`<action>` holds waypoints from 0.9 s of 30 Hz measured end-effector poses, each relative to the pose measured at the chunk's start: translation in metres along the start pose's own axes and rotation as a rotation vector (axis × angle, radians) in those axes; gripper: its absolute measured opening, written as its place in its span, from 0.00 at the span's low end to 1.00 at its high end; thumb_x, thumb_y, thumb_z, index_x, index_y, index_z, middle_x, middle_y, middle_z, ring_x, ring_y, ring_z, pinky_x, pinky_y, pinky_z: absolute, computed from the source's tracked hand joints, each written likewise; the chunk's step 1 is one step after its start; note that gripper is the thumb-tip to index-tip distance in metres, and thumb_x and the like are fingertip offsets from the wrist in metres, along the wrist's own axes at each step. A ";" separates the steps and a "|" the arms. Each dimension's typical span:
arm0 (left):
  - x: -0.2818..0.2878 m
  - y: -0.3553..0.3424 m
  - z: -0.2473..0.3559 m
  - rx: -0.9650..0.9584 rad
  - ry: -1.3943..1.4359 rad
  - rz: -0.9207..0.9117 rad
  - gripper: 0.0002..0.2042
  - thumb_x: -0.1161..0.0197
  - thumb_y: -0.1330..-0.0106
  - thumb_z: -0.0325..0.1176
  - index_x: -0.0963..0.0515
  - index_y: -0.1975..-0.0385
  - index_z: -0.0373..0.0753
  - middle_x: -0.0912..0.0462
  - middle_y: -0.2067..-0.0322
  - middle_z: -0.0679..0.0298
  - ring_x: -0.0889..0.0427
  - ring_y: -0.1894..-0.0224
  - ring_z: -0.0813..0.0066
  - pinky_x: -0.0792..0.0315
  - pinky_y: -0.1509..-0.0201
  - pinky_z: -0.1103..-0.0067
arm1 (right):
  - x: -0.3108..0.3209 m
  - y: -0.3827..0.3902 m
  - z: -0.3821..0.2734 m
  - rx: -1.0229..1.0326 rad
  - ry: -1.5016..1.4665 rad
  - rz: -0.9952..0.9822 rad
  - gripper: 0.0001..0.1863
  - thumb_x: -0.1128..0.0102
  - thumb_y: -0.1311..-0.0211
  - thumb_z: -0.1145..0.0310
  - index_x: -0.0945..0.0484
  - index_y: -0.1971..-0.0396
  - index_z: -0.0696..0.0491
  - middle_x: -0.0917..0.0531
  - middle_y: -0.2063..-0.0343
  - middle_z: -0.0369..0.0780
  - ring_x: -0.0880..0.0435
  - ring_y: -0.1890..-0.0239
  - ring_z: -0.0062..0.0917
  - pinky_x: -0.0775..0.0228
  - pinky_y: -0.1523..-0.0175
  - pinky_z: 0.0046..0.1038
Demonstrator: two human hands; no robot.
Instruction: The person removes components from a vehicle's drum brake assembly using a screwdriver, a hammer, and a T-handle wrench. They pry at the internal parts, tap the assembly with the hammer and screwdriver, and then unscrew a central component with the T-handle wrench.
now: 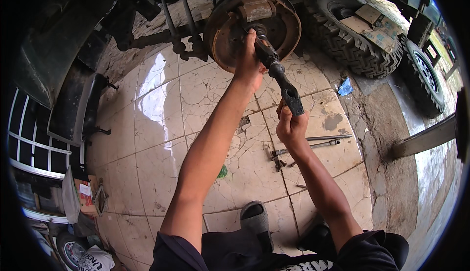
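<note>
A long, dark shaft-like part reaches from the middle of a rusty brake assembly toward me. It has a thicker jointed section and a hole close to its near end. My left hand is closed around its far portion, right by the hub, with the thumb on top. Lower and to the right, my right hand grips the near end from below. The round backing plate carries a curved brake shoe at the top. My fingers hide part of the hub's centre.
Long metal tools and bolts lie on the cracked tile floor by my right forearm. A large treaded tyre bears cardboard; another wheel stands beyond. Blue scrap lies nearby. Dark panels flank the left.
</note>
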State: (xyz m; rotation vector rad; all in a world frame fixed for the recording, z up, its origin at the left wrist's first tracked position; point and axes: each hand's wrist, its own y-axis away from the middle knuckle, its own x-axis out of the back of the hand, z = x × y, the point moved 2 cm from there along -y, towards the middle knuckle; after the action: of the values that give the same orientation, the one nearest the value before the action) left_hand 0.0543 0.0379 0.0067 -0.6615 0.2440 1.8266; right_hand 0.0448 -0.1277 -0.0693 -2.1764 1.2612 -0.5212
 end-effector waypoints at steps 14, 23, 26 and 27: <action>-0.007 0.000 0.003 0.002 0.011 0.023 0.17 0.53 0.31 0.53 0.33 0.76 0.49 0.33 0.82 0.76 0.36 0.85 0.86 0.45 0.85 0.84 | -0.005 0.007 0.011 0.065 -0.182 0.041 0.10 0.48 0.37 0.69 0.31 0.74 0.59 0.32 0.86 0.39 0.34 0.87 0.25 0.41 0.79 0.25; 0.002 -0.001 -0.003 -0.019 0.030 0.111 0.15 0.51 0.32 0.52 0.32 0.74 0.49 0.32 0.82 0.76 0.37 0.86 0.87 0.47 0.85 0.86 | -0.002 0.003 -0.016 -0.209 -0.154 0.001 0.22 0.50 0.34 0.52 0.30 0.72 0.60 0.30 0.85 0.36 0.34 0.84 0.20 0.42 0.79 0.24; 0.001 0.001 0.002 0.054 0.031 0.067 0.14 0.50 0.33 0.52 0.33 0.73 0.50 0.31 0.80 0.76 0.35 0.84 0.86 0.46 0.84 0.85 | 0.003 0.007 -0.014 -0.042 -0.233 -0.015 0.26 0.59 0.33 0.44 0.35 0.68 0.57 0.37 0.82 0.32 0.43 0.84 0.12 0.53 0.80 0.18; -0.001 0.000 0.003 0.038 0.034 0.082 0.14 0.50 0.33 0.52 0.33 0.72 0.50 0.31 0.80 0.75 0.35 0.84 0.86 0.46 0.84 0.85 | 0.003 0.011 -0.009 -0.030 -0.268 -0.002 0.27 0.59 0.33 0.44 0.35 0.68 0.57 0.36 0.81 0.32 0.43 0.84 0.11 0.54 0.80 0.18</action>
State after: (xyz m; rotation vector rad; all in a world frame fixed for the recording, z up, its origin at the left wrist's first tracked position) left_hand 0.0534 0.0387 0.0102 -0.6643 0.3319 1.8858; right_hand 0.0340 -0.1374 -0.0691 -2.1862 1.1273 -0.2029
